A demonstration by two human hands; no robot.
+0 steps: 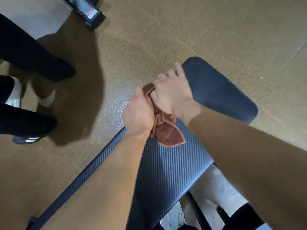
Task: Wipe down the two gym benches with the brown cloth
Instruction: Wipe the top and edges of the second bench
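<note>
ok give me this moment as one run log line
left hand grips brown cloth | right hand grips it too | cloth bunched between hands over bench pad | pad contact unclear | bystander's legs at left

Another person's dark-trousered legs (28, 53) are standing at left on the speckled tan floor (216, 30), one white-striped shoe (30, 139) showing. A black labelled equipment base (90, 13) is sitting at the top.
</note>
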